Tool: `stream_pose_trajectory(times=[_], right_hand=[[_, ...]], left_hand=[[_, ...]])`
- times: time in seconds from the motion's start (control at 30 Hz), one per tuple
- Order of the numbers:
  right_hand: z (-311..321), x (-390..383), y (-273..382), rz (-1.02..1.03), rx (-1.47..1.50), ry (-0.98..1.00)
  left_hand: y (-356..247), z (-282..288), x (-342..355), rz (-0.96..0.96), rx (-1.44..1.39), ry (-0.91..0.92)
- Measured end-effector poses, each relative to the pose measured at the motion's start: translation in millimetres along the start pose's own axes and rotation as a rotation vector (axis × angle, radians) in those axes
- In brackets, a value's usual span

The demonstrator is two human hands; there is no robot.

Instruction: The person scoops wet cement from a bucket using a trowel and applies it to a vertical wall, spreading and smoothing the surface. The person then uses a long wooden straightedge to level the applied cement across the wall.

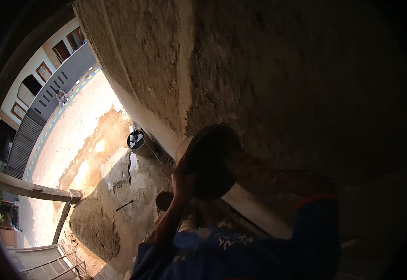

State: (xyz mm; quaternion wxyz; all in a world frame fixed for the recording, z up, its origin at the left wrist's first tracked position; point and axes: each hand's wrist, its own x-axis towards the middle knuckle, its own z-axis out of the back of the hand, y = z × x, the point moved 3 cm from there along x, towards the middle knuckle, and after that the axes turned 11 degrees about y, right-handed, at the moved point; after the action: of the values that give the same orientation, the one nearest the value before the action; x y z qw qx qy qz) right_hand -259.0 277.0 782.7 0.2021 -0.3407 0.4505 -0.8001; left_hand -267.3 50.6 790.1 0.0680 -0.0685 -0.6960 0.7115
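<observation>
A dark round bucket [212, 161] is held up in front of my body, close to a rough plastered wall [156, 60]. My left hand [183, 181] is closed on its left side near the rim. From the right, my right hand [241, 165] reaches to the bucket's right edge or into its mouth. Deep shadow and blur hide the fingers of that hand, so what they hold does not show. The inside of the bucket is too dark to make out.
Below stand another black bucket [140, 143] with a wire handle and a smaller round container [164, 200]. A sand heap [93, 226] lies at lower left, beside a wooden beam [30, 186]. Far off, a person [61, 97] sits by a grey wall.
</observation>
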Motion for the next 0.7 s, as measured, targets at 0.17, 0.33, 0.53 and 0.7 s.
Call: stream_pose_trajectory(times=[0.17, 0.33, 0.53, 0.7], right_hand=[[16.7, -38.7, 0.5, 0.381, 0.944, 0.232], [-19.6, -125.7, 120.5, 0.427, 1.124, 0.532], [-8.1, -136.8, 60.1, 0.258, 1.377, 0.294], [-16.5, -148.9, 36.3, 0.235, 1.239, 0.076]], left_hand=[[-1.4, -26.7, -14.8, 0.161, 0.246, -0.006], [8.5, -53.9, -30.5, 0.343, 0.372, -0.029], [-12.2, -35.3, -58.4, 0.226, 0.026, -0.145], [-25.2, -38.5, -75.3, 0.135, 0.005, -0.189]])
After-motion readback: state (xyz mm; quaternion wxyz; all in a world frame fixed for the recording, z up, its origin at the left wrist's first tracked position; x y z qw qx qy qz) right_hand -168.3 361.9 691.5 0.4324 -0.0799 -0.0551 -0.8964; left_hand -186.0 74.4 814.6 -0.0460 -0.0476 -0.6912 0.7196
